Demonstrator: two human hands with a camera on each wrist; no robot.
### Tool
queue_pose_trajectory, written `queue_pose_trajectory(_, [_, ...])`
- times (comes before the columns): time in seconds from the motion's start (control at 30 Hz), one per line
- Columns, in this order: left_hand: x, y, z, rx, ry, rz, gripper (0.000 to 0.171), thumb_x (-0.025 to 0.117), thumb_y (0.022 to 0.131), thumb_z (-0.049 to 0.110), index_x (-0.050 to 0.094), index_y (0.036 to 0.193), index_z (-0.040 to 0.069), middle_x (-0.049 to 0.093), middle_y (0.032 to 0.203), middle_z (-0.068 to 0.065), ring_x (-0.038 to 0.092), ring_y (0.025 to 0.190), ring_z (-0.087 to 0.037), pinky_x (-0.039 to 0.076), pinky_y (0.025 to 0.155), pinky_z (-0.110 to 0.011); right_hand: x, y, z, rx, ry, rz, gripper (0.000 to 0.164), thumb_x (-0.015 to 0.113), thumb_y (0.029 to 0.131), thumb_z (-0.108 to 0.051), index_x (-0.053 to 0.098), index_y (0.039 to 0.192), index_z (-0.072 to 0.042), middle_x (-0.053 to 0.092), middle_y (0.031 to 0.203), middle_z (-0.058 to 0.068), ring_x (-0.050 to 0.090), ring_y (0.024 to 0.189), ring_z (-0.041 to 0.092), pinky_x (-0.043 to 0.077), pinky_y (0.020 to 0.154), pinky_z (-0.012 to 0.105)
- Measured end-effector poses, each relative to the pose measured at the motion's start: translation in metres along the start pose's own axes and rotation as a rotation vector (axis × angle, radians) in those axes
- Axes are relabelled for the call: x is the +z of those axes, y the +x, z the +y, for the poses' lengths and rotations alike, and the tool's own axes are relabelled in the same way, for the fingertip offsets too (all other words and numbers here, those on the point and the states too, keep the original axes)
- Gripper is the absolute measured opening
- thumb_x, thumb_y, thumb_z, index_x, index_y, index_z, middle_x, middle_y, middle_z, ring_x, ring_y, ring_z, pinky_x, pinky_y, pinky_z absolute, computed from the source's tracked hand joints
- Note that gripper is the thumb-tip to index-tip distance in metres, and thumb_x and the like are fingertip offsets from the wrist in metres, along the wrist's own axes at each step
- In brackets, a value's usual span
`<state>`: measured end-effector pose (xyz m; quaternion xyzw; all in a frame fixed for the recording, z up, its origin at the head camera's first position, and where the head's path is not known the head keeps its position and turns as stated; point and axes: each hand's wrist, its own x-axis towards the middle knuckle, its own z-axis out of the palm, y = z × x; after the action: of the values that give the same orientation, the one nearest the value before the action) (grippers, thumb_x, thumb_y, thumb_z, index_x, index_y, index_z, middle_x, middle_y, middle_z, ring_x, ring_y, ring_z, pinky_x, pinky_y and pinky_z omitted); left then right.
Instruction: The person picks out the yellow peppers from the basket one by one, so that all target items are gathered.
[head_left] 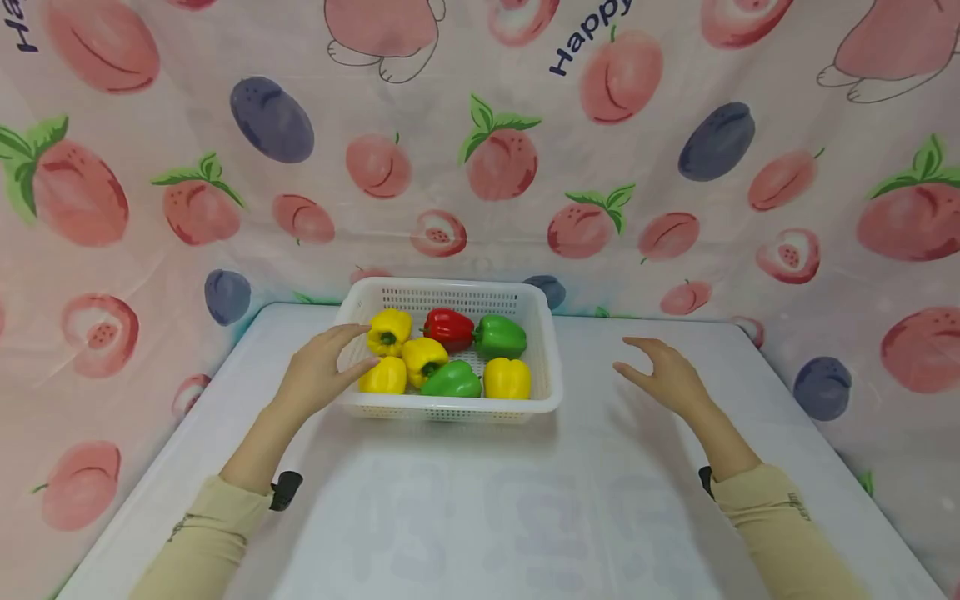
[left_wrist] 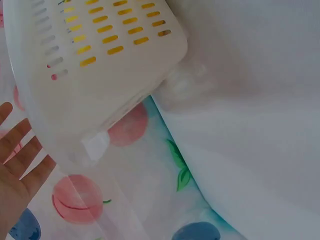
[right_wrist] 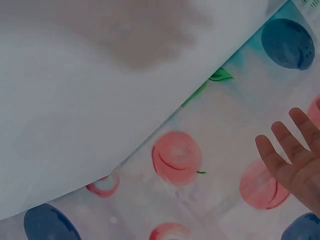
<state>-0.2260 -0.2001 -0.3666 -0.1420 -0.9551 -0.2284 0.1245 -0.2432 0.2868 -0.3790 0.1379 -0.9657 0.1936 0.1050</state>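
The left hand (head_left: 315, 371) and right hand (head_left: 666, 377) hang loosely spread; between them, just by the left and well apart from the right, I see a white basket (head_left: 450, 403) of peppers (head_left: 424, 360).

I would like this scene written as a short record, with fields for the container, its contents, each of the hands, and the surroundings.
container: white basket
contents: four yellow peppers, two green peppers, one red pepper
left hand: at the basket's left end, contact unclear
right hand: right of the basket, holding nothing
surface: white table
backdrop: fruit-print cloth
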Motion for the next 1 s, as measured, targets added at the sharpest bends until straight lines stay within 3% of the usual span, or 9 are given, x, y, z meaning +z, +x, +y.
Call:
queue_pose_trajectory(0.27, [0.001,-0.004,0.003,-0.041,-0.019,0.058,0.043,0.063,0.089,0.032,0.06,0.124,0.006,0.06,0.127,-0.017,0.052,0.12,-0.039,0.041,0.1,-0.057,0.003,0.008,-0.011,-0.038,0.005,0.063,0.045,0.063,0.089,-0.025,0.057,0.124,0.003,0.06,0.12,0.026,0.055,0.111,0.043,0.045,0.09,0.058])
queue_pose_trajectory(0.57, [-0.002,-0.01,-0.008,-0.075,-0.014,0.146,0.034,0.063,0.09,0.024,0.065,0.116,0.002,0.061,0.122,-0.021,0.052,0.117,-0.042,0.041,0.098,-0.058,0.011,0.019,-0.029,-0.079,0.027,0.096,0.036,0.059,0.091,-0.02,0.06,0.12,0.002,0.064,0.115,0.024,0.058,0.107,0.041,0.047,0.087,0.057])
queue_pose_trajectory(0.83, [0.0,-0.016,-0.021,-0.097,-0.033,0.187,0.037,0.063,0.089,0.017,0.06,0.123,0.003,0.06,0.123,-0.024,0.052,0.114,-0.044,0.042,0.095,-0.059,0.018,0.023,-0.044,-0.111,0.054,0.15,0.031,0.061,0.09,-0.016,0.062,0.116,0.001,0.066,0.111,0.022,0.059,0.104,0.04,0.048,0.085,0.056])
queue_pose_trajectory(1.0, [0.001,-0.018,-0.029,-0.162,-0.042,0.189,0.039,0.062,0.09,0.02,0.058,0.125,0.002,0.061,0.118,-0.026,0.057,0.106,-0.042,0.047,0.086,-0.057,0.021,0.023,-0.054,-0.146,0.023,0.159,0.031,0.062,0.089,-0.016,0.063,0.113,0.002,0.066,0.111,0.022,0.06,0.103,0.041,0.049,0.085,0.055])
